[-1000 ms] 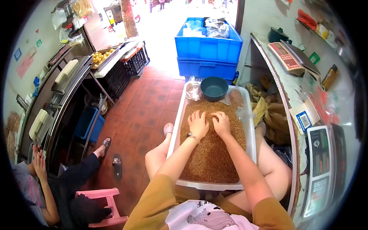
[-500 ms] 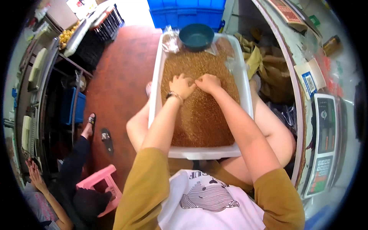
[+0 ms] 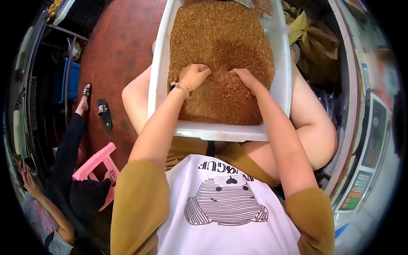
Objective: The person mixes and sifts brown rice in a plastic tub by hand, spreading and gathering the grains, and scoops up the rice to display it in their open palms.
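Observation:
A white plastic tub (image 3: 221, 132) rests across my lap, filled with a wide bed of fine brown, grain-like or shredded material (image 3: 221, 106). My left hand (image 3: 194, 77), with a bracelet at the wrist, lies over the left half of that bed, its fingers curled and pressed together. To its right, my right hand (image 3: 245, 79) is pinched at the surface, thumb and fingers pointing inward. A short gap separates the two hands. Whatever the fingertips grip is too small to make out. Between and beyond them the surface has a darker, disturbed patch.
On the left, another person sits on a pink plastic stool (image 3: 94, 163), near a loose black sandal (image 3: 104, 114) on red floor tiles. A blue bin (image 3: 70, 80) stands below a rack. To the right are a brown sack (image 3: 321, 44) and a counter with a scale (image 3: 361, 170).
My view has tilted down, so the green bowl and blue crate have left the picture. My hands have moved apart and nearer to me over the brown material, and my left fingers have curled in.

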Available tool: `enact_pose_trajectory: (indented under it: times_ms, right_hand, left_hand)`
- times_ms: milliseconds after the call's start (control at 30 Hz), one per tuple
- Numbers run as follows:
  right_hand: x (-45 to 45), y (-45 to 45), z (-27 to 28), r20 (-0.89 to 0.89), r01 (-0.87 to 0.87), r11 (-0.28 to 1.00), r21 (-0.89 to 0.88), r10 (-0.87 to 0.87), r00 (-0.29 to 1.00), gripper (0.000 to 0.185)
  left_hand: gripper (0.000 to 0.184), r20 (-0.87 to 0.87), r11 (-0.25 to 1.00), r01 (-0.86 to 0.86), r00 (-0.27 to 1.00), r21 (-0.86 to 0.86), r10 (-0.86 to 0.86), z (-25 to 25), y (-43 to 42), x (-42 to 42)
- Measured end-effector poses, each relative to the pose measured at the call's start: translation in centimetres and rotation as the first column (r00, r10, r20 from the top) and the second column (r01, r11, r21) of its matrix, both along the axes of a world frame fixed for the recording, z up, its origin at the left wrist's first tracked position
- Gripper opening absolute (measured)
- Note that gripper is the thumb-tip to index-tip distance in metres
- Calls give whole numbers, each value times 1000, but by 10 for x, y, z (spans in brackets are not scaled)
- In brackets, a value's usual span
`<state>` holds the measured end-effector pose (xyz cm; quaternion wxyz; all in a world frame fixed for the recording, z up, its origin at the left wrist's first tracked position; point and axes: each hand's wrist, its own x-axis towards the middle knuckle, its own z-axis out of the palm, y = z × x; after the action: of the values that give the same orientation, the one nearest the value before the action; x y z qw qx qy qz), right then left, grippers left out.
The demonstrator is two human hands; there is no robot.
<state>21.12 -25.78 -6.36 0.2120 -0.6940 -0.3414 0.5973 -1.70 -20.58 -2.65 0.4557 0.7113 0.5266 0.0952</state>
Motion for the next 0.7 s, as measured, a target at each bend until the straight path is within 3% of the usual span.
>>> enact_pose_trajectory:
  times_ms: [133, 200, 300, 333, 433, 467, 500, 567, 633, 667, 700]
  right_hand:
    - [-2, -10, 0, 49, 82, 973, -214, -73, 996, 45]
    - [-14, -16, 29, 143, 155, 973, -169, -132, 981, 51]
    - [-35, -9, 35, 243, 418, 893, -167, -374, 895, 53]
    - [-42, -4, 32, 273, 520, 836, -173, -467, 841, 52]
    - [-64, 8, 37, 160, 792, 552, -261, -784, 599, 46]
    - [-75, 12, 42, 228, 847, 505, -162, -816, 531, 41]
    - [-74, 12, 37, 218, 835, 533, -134, -806, 550, 41]
    - [-72, 11, 23, 203, 804, 589, -75, -781, 591, 42]
    - [-67, 10, 7, -261, 852, 480, -207, -867, 425, 41]
    - [-65, 9, 0, -463, 849, 440, -292, -842, 277, 41]
    - [-68, 9, 9, -534, 837, 455, -305, -809, 246, 41]
  left_hand:
    - [37, -89, 999, 33, 995, -3, -33, 7, -10, -1]
    - [36, -155, 999, 34, 987, -41, -40, 13, -9, 2]
    - [35, -92, 972, -150, 981, 183, 169, -1, -17, 9]
    - [35, -67, 931, -288, 949, 225, 309, -7, -16, 17]
    - [37, -16, 748, -599, 777, 287, 629, -20, -19, 51]
    - [38, -19, 700, -657, 725, 281, 688, -19, -19, 64]
    - [40, -22, 646, -712, 667, 274, 745, -17, -19, 75]
    - [39, 97, 622, -777, 630, 101, 771, -12, -26, 82]
    - [38, 259, 573, -818, 543, -53, 799, -16, -29, 84]
    - [37, 350, 509, -816, 408, -275, 843, -24, -27, 81]
    - [37, 334, 399, -735, 245, -548, 910, -18, -23, 77]
